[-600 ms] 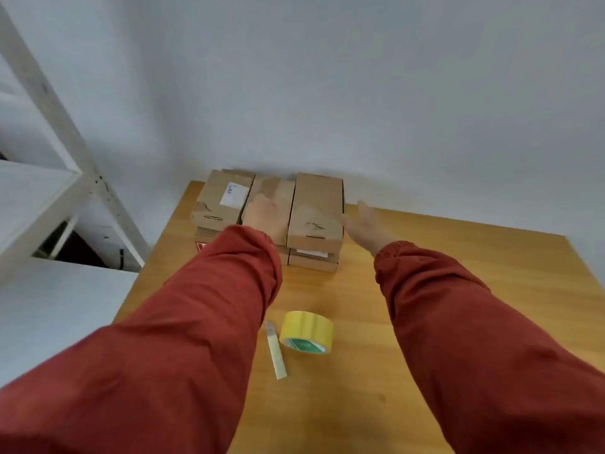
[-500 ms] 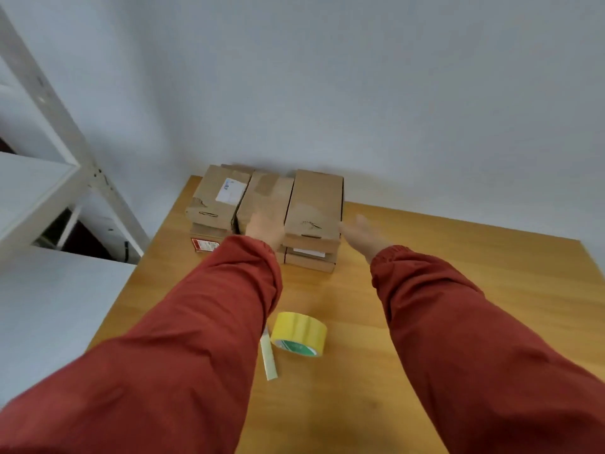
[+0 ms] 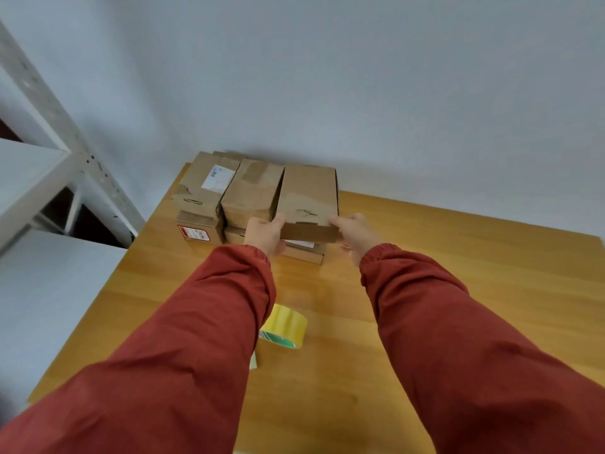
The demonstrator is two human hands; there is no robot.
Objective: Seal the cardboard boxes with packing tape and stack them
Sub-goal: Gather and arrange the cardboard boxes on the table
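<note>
now top right box [image 3: 309, 194] gripped between left hand [image 3: 265, 232], right hand [image 3: 357, 232].

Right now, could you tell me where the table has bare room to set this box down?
The wide stretch of table right of the stacked boxes, out to its edge, is bare. So is the strip between boxes and tape roll. The back left corner is crowded.

Both arms, in rust-red sleeves [image 3: 209, 322], stretch forward side by side. The left hand [image 3: 265, 235] grips the near left corner of a box [image 3: 309, 198], thumb on top. The right hand [image 3: 355, 234] grips its near right corner the same way.
</note>
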